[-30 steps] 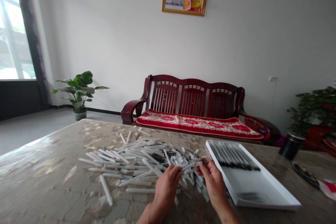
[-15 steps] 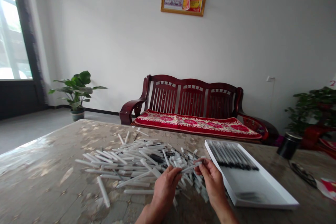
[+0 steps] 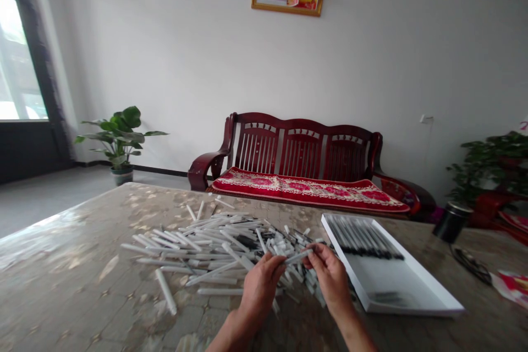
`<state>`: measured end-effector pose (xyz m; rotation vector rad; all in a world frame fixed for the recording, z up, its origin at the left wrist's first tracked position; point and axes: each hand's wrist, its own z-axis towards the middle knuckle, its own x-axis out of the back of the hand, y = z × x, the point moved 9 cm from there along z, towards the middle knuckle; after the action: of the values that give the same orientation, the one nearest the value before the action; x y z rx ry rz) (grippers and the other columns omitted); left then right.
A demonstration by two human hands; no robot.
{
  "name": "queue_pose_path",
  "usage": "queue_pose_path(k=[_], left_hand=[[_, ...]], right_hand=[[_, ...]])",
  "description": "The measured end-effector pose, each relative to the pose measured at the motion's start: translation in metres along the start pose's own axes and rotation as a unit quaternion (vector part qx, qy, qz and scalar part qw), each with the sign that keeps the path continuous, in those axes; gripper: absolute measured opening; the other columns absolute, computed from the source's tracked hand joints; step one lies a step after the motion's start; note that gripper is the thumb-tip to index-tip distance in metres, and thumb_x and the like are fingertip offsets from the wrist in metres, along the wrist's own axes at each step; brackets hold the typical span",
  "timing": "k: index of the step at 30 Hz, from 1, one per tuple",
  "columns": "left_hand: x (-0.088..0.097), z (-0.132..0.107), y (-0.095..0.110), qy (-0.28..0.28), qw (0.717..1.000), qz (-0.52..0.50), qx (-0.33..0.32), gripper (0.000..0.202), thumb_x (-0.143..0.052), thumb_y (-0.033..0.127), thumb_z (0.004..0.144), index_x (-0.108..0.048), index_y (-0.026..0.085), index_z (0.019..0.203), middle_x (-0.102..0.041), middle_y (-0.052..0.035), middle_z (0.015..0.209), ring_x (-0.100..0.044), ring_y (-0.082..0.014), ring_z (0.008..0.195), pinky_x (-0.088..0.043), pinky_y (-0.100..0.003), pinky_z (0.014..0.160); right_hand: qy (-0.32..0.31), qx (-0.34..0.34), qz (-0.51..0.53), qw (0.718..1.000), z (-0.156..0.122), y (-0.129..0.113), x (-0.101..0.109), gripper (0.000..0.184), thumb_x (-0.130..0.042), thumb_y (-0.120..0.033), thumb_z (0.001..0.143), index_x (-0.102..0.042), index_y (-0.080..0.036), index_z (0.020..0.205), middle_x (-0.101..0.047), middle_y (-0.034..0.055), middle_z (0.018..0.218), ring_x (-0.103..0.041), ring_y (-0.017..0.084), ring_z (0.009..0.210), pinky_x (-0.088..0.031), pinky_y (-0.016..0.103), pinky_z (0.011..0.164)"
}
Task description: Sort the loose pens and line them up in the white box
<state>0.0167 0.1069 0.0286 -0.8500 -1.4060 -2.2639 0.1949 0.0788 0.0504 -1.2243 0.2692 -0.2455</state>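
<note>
Between my two hands is a pen (image 3: 298, 257) with a translucent whitish barrel, lying nearly level above the table. My left hand (image 3: 263, 281) is closed, its thumb and fingers pinching the pen's left end. At the other end, the fingertips of my right hand (image 3: 330, 272) are closed around the pen's tip, which they partly hide. Under and behind both hands spreads a loose pile of white pen barrels (image 3: 198, 256), with small pale caps and thin dark refills mixed in. Right of my right hand stands a shallow white box (image 3: 412, 286) holding a row of dark-ended pens (image 3: 363, 236).
The table (image 3: 74, 286) has a patterned, shiny cover. One barrel (image 3: 165, 291) lies apart at the pile's near left. Beyond the box stand a black canister (image 3: 452, 222) and a dark cable (image 3: 470, 264). A wooden bench (image 3: 305, 148) is behind the table.
My right hand has shifted slightly left, closer to my left hand, with the pen still between them. The whole view has tipped down a little.
</note>
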Motion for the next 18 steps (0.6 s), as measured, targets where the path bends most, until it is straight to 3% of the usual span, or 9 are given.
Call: queue_pose_path(k=[7,12,15,18], left_hand=[[0.011,-0.002,0.009,0.022,0.993,0.111,-0.037,0.025,-0.048,0.023,0.094,-0.072,0.029,0.101,-0.067,-0.0023,0.091,-0.065,-0.0161,0.086,-0.044,-0.021,0.07],[0.017,-0.002,0.019,0.029,0.977,0.191,-0.091,0.026,-0.048,0.021,0.094,-0.07,0.03,0.103,-0.066,-0.0034,0.088,-0.062,-0.018,0.086,-0.042,-0.023,0.067],[0.018,-0.002,0.021,0.034,0.978,0.183,-0.098,0.025,-0.047,0.024,0.095,-0.07,0.031,0.102,-0.065,-0.0031,0.089,-0.062,-0.0181,0.086,-0.042,-0.023,0.067],[0.018,-0.001,0.02,0.039,0.983,0.152,-0.096,0.023,-0.048,0.028,0.094,-0.07,0.031,0.102,-0.064,-0.0025,0.087,-0.062,-0.018,0.087,-0.044,-0.023,0.068]], right_hand=[[0.014,-0.11,0.03,0.993,-0.003,0.018,-0.002,0.051,-0.083,-0.058,0.053,-0.068,-0.018,0.08,-0.071,0.0031,0.065,-0.068,0.022,0.059,-0.057,0.033,0.058],[0.02,-0.193,0.092,0.977,-0.013,0.03,-0.009,0.046,-0.084,-0.049,0.054,-0.065,-0.018,0.082,-0.072,0.0027,0.065,-0.07,0.023,0.062,-0.057,0.034,0.059],[-0.009,-0.19,0.083,0.978,-0.013,0.03,-0.013,0.043,-0.076,-0.051,0.063,-0.064,-0.019,0.089,-0.073,0.0034,0.071,-0.071,0.024,0.067,-0.056,0.034,0.062],[-0.02,-0.101,-0.056,0.993,-0.006,0.013,-0.008,0.042,-0.064,-0.049,0.076,-0.065,-0.021,0.107,-0.074,0.007,0.094,-0.071,0.024,0.077,-0.056,0.039,0.07]])
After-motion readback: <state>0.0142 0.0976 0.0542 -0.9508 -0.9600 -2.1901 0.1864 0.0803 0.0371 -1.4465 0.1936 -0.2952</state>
